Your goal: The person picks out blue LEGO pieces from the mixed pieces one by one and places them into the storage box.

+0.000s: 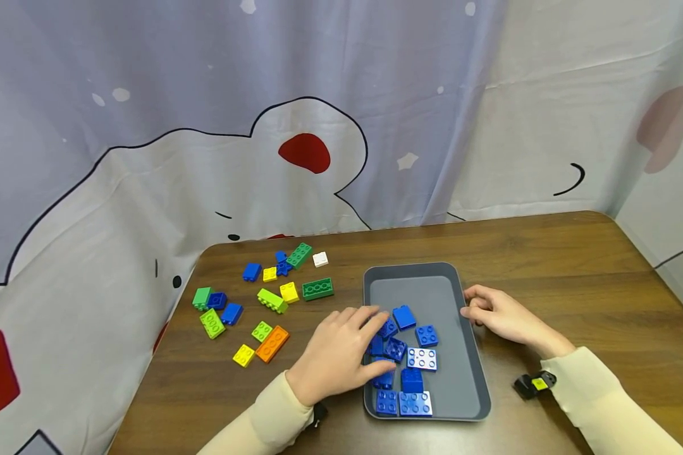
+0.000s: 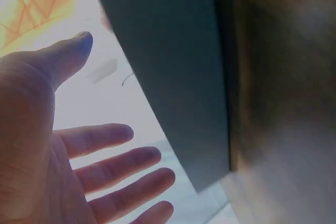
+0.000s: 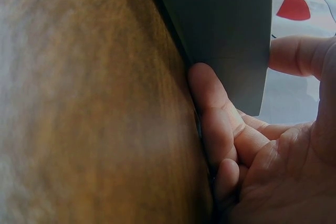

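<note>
Hands at a gray tray [image 1: 467, 373] of blue bricks [image 1: 404, 316].
Left hand [image 1: 338, 354] hovers open, holding nothing; right hand [image 1: 503, 316] curls against the tray's edge.

Left hand [image 1: 338, 354] flat, palm down, fingers [image 2: 113, 182] spread; right hand [image 1: 503, 318] loosely curled, knuckles up.

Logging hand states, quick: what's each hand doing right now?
Left hand: open, fingers straight over the blue bricks in the grey tray.
Right hand: fingers curled against the tray's right edge, holding it.
</note>
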`<state>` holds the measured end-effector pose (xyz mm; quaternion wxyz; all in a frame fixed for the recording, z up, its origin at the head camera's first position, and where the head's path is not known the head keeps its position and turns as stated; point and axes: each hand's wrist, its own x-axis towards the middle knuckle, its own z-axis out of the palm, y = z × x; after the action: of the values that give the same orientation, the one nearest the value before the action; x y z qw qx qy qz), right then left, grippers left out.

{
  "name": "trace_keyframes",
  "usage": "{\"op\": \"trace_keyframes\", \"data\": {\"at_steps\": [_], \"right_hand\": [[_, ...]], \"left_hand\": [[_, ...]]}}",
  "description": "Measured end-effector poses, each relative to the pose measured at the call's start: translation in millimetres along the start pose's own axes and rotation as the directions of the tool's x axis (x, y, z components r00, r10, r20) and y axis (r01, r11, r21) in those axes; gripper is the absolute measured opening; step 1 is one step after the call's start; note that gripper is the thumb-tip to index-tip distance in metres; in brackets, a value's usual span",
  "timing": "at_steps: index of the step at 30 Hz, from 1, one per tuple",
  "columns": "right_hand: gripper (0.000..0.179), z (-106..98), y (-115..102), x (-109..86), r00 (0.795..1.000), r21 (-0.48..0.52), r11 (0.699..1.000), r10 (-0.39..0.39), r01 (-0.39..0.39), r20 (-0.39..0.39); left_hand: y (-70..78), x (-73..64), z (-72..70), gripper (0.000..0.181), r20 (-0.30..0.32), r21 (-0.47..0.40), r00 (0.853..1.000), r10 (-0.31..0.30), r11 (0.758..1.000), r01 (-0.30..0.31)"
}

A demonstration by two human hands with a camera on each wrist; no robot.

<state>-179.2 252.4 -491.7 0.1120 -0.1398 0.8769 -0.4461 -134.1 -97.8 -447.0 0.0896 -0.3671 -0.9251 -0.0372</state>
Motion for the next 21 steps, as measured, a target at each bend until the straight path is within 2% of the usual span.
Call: {"op": "trace_keyframes", "data": {"at_steps": [7,14,21], "right_hand": [[0.039,1,3,0.5,1.000,0.001,1.000,0.008,-0.008,-0.005],[0.039,0,2,0.3,1.000,-0.003,1.000,0.009,-0.009,-0.004],[0.041,0,2,0.7,1.000,-0.003,1.000,0.011,-0.011,-0.001]], "left_hand": [[-24.3,-16.4,-6.1,0.078,-0.003,-0.013,0.994,-0.109,0.994,0.109],[-51.5,-32.8,-9.5,0.073,-0.083,0.004,0.983,-0.164,0.986,0.165],[-82.4,-49.4,-11.3,0.065,-0.122,0.042,0.964,-0.235,0.969,0.242]]}}
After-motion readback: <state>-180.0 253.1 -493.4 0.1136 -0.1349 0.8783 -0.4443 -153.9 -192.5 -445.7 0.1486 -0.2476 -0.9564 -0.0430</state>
